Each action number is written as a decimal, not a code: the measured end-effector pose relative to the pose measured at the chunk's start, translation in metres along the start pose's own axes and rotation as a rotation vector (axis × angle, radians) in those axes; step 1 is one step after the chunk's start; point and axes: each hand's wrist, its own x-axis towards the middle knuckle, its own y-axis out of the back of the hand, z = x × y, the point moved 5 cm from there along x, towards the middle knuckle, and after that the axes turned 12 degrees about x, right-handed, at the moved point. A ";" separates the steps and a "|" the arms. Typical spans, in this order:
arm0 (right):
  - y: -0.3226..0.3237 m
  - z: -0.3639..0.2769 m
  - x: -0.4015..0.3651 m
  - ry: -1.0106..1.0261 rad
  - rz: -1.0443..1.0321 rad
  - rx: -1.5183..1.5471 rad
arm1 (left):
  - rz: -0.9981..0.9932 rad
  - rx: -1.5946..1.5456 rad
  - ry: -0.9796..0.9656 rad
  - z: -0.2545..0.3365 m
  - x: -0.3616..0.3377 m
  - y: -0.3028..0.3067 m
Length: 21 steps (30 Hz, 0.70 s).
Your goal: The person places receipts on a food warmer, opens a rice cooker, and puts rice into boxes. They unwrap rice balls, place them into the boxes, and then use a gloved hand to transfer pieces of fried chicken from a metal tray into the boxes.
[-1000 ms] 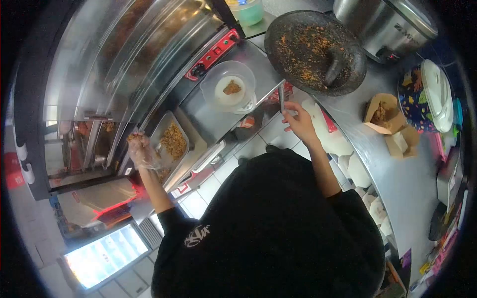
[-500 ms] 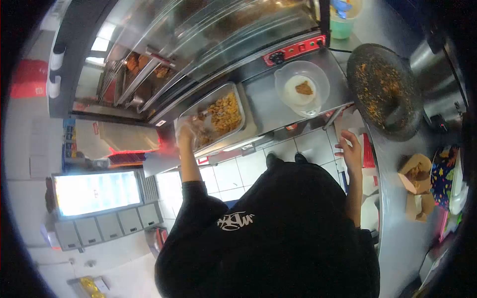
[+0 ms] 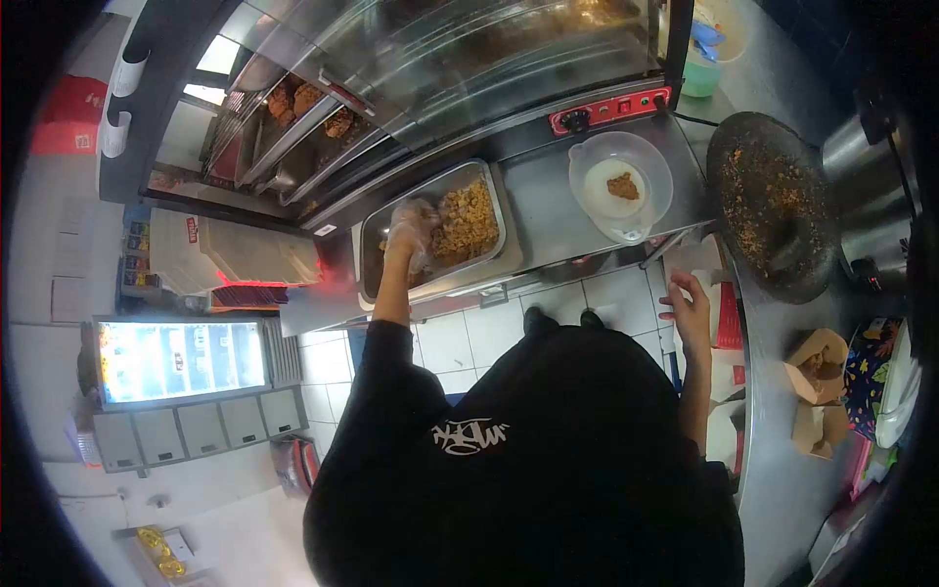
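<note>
My left hand (image 3: 411, 235), in a clear plastic glove, reaches down into a metal tray (image 3: 503, 217) of crumbly brown food (image 3: 464, 223). Its fingers are hard to make out through the glove, and I cannot tell whether they hold any food. Bare and empty, my right hand (image 3: 688, 303) hangs beside the right counter with its fingers loosely bent and apart. A translucent bowl (image 3: 653, 161) with something white and a brown piece in it sits to the right of the tray, touched by neither hand.
A glass-fronted warmer (image 3: 469, 78) with a red control strip stands behind the tray. On the right are a dark round stone dish (image 3: 782, 245) with crumbs, cardboard food boxes (image 3: 820, 367) and a metal pot (image 3: 866, 161). A lit display fridge (image 3: 181, 362) stands at left.
My left hand has moved right within the tray, nearer the crumbly food. The whole view has shifted slightly. My right hand stays in nearly the same pose.
</note>
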 end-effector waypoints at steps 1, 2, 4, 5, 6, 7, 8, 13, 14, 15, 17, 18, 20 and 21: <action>0.001 0.000 0.000 0.002 0.004 -0.004 | -0.035 -0.157 0.084 -0.009 0.000 -0.003; 0.000 -0.001 0.000 0.003 0.006 -0.004 | -0.035 -0.158 0.082 -0.025 0.005 -0.016; -0.001 -0.004 -0.001 -0.006 0.018 0.000 | 0.246 -1.053 0.161 -0.079 0.015 -0.057; -0.002 -0.004 -0.001 -0.007 0.015 -0.002 | 0.248 -1.054 0.164 -0.070 0.009 -0.044; -0.002 -0.005 0.000 -0.013 0.020 -0.014 | 0.298 -1.143 0.230 -0.054 -0.004 -0.013; -0.003 -0.005 0.001 -0.019 0.024 -0.025 | 0.351 -1.231 0.298 -0.044 -0.013 0.011; -0.004 -0.005 0.002 -0.019 0.018 -0.028 | 0.355 -1.232 0.303 -0.043 -0.015 0.020; -0.009 -0.007 0.004 -0.012 0.000 -0.035 | 0.395 -1.396 0.197 -0.037 -0.022 0.041; -0.008 -0.007 0.005 -0.012 -0.003 -0.038 | 0.398 -1.397 0.200 -0.036 -0.023 0.043; -0.007 -0.005 0.006 -0.013 0.000 -0.036 | 0.417 -1.376 0.237 -0.035 -0.024 0.045; -0.006 -0.005 0.006 -0.012 0.000 -0.037 | 0.438 -1.356 0.275 -0.032 -0.027 0.048; -0.005 -0.006 0.006 -0.005 0.004 -0.039 | 0.462 -1.423 0.235 -0.032 -0.028 0.047; -0.003 -0.008 0.005 0.005 0.004 -0.043 | 0.490 -1.490 0.195 -0.034 -0.027 0.046; -0.002 -0.009 0.006 0.006 0.002 -0.053 | 0.486 -1.491 0.209 -0.039 -0.025 0.043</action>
